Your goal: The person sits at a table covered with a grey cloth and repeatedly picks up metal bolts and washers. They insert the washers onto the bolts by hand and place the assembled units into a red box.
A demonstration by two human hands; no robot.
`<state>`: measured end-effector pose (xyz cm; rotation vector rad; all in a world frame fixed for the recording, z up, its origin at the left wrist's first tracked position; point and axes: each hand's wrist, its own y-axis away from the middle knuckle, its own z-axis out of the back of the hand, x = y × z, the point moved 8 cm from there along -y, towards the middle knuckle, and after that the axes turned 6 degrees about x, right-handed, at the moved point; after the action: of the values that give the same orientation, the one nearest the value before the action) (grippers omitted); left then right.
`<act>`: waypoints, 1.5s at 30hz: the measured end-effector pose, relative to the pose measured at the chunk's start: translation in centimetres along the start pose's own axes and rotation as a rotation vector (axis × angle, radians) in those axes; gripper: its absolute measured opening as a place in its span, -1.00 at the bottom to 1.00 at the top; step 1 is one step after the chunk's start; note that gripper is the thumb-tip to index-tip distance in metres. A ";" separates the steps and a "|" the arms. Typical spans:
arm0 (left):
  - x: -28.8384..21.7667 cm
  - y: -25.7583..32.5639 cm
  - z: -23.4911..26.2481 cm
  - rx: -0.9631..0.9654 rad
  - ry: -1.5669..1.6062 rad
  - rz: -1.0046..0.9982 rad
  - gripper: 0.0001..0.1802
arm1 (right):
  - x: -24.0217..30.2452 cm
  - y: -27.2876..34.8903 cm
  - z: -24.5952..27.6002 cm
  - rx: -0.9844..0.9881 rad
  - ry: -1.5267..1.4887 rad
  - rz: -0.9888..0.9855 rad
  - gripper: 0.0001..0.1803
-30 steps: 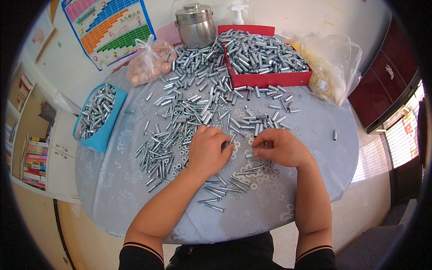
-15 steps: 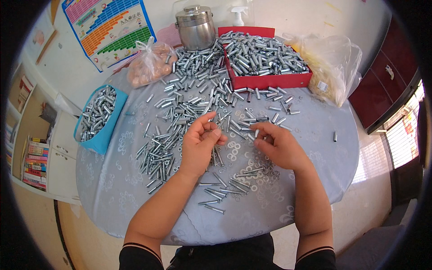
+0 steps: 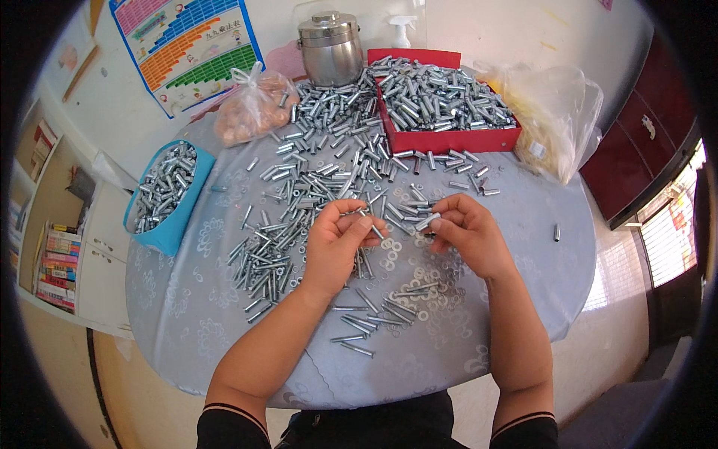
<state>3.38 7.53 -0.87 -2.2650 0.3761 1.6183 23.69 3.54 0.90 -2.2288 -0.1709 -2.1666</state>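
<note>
The left hand [image 3: 338,238] is pinching a slim metal bolt [image 3: 372,224] between thumb and forefinger, the fingertips closed on it and the other fingers curling in behind. Across a narrow gap, the right hand [image 3: 470,230] is gripping a short metal sleeve [image 3: 428,222] in its fingertips, thumb pressing from below. And those two pieces are facing each other, not touching: by the look of it, this pair is sitting unjoined.

Just below and between the fingers, flat washers [image 3: 390,258] are lying scattered, with a loose handful of bolts [image 3: 359,325] resting nearer the body. Left of the left fingers, a thick pile of bolts [image 3: 260,263] is spreading out; beyond both hands, more loose metal pieces are running up the cloth [image 3: 523,322]. So plenty is lying loose here!

Farther past the right fingers, a red box [image 3: 456,141] is brimming with metal pieces, some seemingly sleeved already, though individual ones are too small to judge. Well out to the left of the fingers, a blue bin [image 3: 176,233] is holding another heap. Behind it all, a steel pot [image 3: 329,58] is standing at the table's far side.
</note>
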 end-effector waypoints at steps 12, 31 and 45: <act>-0.2 0.3 1.0 -0.097 -0.047 -0.056 -0.84 | -0.9 -0.3 -1.2 0.080 0.011 -0.024 -0.85; 0.4 0.5 0.5 -0.052 0.020 0.003 -0.84 | -0.6 -0.1 -0.8 0.013 0.094 -0.039 -0.84; 0.9 0.4 -0.1 0.004 -0.067 0.026 -0.79 | -0.6 -0.2 -0.7 -0.007 0.038 0.004 -0.86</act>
<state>3.63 7.10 -1.74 -2.2053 0.3932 1.7007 23.00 3.65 0.34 -2.1874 -0.1588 -2.2093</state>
